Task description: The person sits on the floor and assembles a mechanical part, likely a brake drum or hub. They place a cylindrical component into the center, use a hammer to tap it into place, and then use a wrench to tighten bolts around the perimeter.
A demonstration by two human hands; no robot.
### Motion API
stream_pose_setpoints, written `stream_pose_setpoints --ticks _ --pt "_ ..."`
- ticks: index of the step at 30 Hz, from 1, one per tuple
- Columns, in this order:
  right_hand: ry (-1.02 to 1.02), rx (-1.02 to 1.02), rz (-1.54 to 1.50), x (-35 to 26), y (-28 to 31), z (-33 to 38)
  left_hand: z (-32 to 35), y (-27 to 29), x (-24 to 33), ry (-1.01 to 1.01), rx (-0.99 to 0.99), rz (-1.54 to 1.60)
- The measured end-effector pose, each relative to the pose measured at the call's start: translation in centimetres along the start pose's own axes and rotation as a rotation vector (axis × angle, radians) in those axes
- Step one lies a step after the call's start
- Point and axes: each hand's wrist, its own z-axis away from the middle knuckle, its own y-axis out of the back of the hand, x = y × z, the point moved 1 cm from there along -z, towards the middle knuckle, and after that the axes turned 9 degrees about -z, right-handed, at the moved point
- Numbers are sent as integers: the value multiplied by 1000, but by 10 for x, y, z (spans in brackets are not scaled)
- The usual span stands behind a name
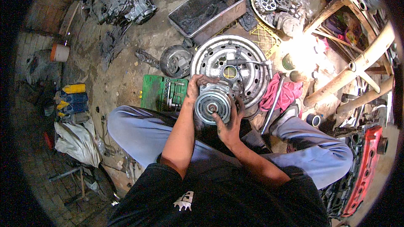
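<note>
Over my lap, just in front of the steel wheel rim (pixel 201 60), I hold an air-conditioning compressor (pixel 205 108) with a round pulley turned up toward me. My left hand (pixel 198 85) wraps round its far left side, and part of its fingers is hidden behind the body. Gripping the right side is my right hand (pixel 230 127), its thumb lying near the hub at the pulley's middle. Both hands are smudged dark. A hammer-like tool (pixel 252 62) lies across the rim.
Left of the rim lie a green socket set case (pixel 152 91) and a dark round bowl (pixel 174 61). Beyond are a grey oily tray (pixel 202 33) with a brush and a basin of metal parts (pixel 255 0). A pink cloth (pixel 287 93) and a metal bar (pixel 274 103) lie right.
</note>
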Motion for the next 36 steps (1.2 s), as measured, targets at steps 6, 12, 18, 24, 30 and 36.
stream_pose_setpoints --ticks 6,12,18,24,30,36 --pt "-24 53 -36 -1 -3 -10 -16 7 -9 -5 84 -89" --pt "-54 -9 -152 5 5 -18 -26 5 -15 52 144 -11" --pt "142 39 41 -4 8 -35 -28 -6 -12 95 428 -75" --pt "315 -47 223 -23 14 -45 -53 28 -31 35 137 -35" --pt "367 -123 96 3 26 -74 -37 -13 6 1 247 -281" --pt "236 -242 92 2 44 -92 -43 -14 -11 152 317 12"
